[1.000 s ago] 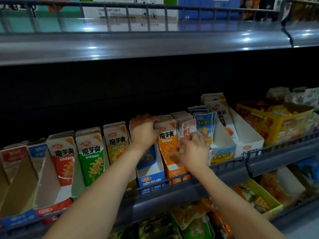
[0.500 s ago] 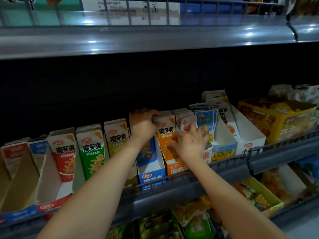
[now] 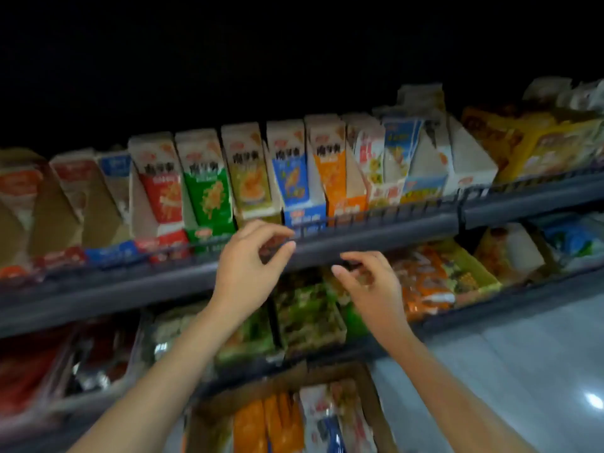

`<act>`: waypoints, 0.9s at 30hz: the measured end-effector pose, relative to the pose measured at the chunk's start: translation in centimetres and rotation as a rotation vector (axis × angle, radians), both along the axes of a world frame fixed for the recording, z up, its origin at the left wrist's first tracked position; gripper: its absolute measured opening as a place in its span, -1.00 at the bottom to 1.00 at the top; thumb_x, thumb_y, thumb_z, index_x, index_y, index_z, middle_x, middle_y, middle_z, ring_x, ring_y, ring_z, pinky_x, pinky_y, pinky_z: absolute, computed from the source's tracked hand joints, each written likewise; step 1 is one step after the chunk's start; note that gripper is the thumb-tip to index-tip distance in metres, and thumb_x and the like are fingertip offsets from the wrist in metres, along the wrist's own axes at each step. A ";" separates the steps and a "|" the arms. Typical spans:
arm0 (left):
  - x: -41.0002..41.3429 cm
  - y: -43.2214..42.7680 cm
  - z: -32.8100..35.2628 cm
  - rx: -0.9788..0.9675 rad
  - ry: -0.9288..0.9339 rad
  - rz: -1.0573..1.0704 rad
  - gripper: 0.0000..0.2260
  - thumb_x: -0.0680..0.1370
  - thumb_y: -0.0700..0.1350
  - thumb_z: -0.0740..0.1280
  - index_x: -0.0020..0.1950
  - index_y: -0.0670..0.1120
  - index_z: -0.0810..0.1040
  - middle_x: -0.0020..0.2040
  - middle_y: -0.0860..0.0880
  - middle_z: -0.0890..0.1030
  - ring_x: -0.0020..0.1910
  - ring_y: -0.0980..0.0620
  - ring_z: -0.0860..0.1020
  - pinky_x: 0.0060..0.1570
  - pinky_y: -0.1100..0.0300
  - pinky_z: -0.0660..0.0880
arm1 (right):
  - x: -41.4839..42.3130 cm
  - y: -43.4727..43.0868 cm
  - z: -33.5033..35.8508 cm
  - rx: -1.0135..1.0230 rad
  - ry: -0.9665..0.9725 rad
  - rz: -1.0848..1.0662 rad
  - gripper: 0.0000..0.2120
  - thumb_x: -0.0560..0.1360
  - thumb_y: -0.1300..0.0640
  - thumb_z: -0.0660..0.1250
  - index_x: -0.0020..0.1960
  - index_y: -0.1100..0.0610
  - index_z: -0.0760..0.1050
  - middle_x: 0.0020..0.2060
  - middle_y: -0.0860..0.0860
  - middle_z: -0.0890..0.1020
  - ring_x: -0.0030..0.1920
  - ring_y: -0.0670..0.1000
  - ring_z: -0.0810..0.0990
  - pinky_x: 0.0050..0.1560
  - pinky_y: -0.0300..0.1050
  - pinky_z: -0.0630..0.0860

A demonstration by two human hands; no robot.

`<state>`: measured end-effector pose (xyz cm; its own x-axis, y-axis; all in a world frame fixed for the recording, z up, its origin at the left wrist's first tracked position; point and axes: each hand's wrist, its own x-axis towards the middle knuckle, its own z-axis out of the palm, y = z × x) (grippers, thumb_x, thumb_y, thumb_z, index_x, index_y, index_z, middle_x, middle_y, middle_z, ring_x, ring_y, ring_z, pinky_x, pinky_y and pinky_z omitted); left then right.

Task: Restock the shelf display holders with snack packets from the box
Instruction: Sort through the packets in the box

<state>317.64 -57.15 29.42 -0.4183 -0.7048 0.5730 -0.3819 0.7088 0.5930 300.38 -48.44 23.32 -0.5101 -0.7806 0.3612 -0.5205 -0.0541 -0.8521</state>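
cardboard holders [image 3: 209,188], empty hands

left hand [image 3: 251,259] hangs loosely curled, holding nothing; snack packets [image 3: 281,423] sit in the box [image 3: 372,407] below; right hand [image 3: 369,282], also empty, hovers by the shelf [image 3: 418,228] front edge. hasty reaching could snag its rail, tipping holders.

Dim and motion-blurred throughout, black above, glare spot lower right.

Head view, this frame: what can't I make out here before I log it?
- Print on the snack packets in the display holders: smeared by motion blur.
- Cardboard box: near part cut off by the bottom edge.
- Space above and behind the holders: too dark.
- Packets on the lower shelf: blurred, partly covered by the left hand and right hand.
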 end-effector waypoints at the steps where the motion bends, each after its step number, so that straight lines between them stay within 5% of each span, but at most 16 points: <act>1: 1.4 1.6 -1.9 0.044 -0.027 -0.016 -0.86 0.48 -0.03 0.34 -0.03 -0.02 0.63 -0.13 0.11 0.54 -0.13 0.18 0.51 -0.10 0.32 0.43 | 1.0 1.2 -1.5 0.057 -0.035 0.043 -0.86 0.45 0.07 0.43 -0.01 -0.05 0.54 -0.11 -0.12 0.57 -0.15 -0.19 0.57 -0.11 -0.38 0.47; 6: 8.2 6.8 -14.1 0.206 -0.328 -0.007 -0.86 0.52 -0.10 0.32 -0.01 -0.09 0.64 -0.12 0.07 0.53 -0.09 0.03 0.57 -0.10 0.26 0.44 | 4.6 6.2 -12.4 0.658 -0.109 0.254 -0.88 0.48 0.06 0.41 -0.01 0.06 0.61 -0.15 -0.07 0.65 -0.09 -0.12 0.61 0.00 -0.22 0.52; 9: 11.7 8.6 -21.5 0.333 -0.475 0.097 -0.78 0.50 -0.04 0.24 -0.03 -0.08 0.65 -0.08 -0.03 0.60 -0.06 -0.07 0.59 -0.05 0.15 0.44 | 6.6 8.4 -18.8 0.831 -0.164 0.242 -0.76 0.50 0.10 0.39 -0.02 0.29 0.60 -0.12 0.17 0.68 -0.03 0.10 0.64 0.07 -0.03 0.51; 11: 13.7 9.8 -25.7 0.313 -0.539 0.179 -0.82 0.48 -0.08 0.27 -0.07 -0.07 0.65 -0.11 -0.03 0.61 -0.12 -0.11 0.59 -0.07 0.10 0.44 | 8.1 9.3 -22.1 0.946 -0.153 0.239 -0.78 0.52 0.07 0.36 -0.07 0.25 0.58 -0.22 0.14 0.63 -0.10 0.05 0.61 0.02 -0.03 0.50; 14: 16.2 11.4 -30.3 0.238 -0.605 0.329 -0.83 0.41 -0.21 0.39 -0.01 -0.11 0.65 -0.04 -0.10 0.60 -0.08 -0.19 0.56 -0.03 -0.03 0.49 | 10.5 8.8 -26.2 0.971 -0.121 0.281 -0.93 0.54 0.02 0.32 -0.11 -0.06 0.45 -0.21 -0.08 0.51 -0.16 -0.13 0.52 -0.12 -0.20 0.44; 17: 18.1 11.7 -33.3 0.261 -0.710 0.403 -0.70 0.47 -0.09 0.24 0.15 -0.14 0.58 0.15 -0.24 0.55 0.12 -0.29 0.51 0.18 -0.20 0.43 | 12.7 7.0 -29.0 0.959 -0.089 0.167 -0.67 0.55 0.05 0.31 0.26 0.15 0.47 0.11 0.03 0.58 0.08 0.02 0.59 -0.11 -0.23 0.44; 22: 19.8 11.4 -35.8 0.452 -0.682 0.353 -0.54 0.56 0.03 0.03 0.36 -0.11 0.44 0.40 -0.21 0.40 0.42 -0.24 0.28 0.30 -0.18 0.36 | 17.5 4.1 -32.1 0.993 0.068 0.148 -0.66 0.52 -0.16 0.28 0.08 0.09 0.53 -0.05 0.00 0.61 -0.11 -0.01 0.57 -0.21 -0.16 0.46; 27: 20.5 11.2 -35.6 0.480 -0.493 0.395 -0.67 0.57 -0.13 0.16 0.30 -0.14 0.51 0.36 -0.13 0.47 0.41 -0.12 0.33 0.34 -0.02 0.31 | 21.0 1.0 -34.1 1.016 0.142 -0.045 -0.65 0.51 -0.13 0.30 0.14 0.10 0.47 0.04 0.03 0.57 -0.03 0.02 0.57 -0.12 -0.10 0.55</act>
<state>338.11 -45.96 -6.21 -0.2119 -0.9771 -0.0174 -0.8503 0.1755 0.4962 321.41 -47.43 -10.77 -0.5503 -0.7326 -0.4006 -0.6037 0.6805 -0.4153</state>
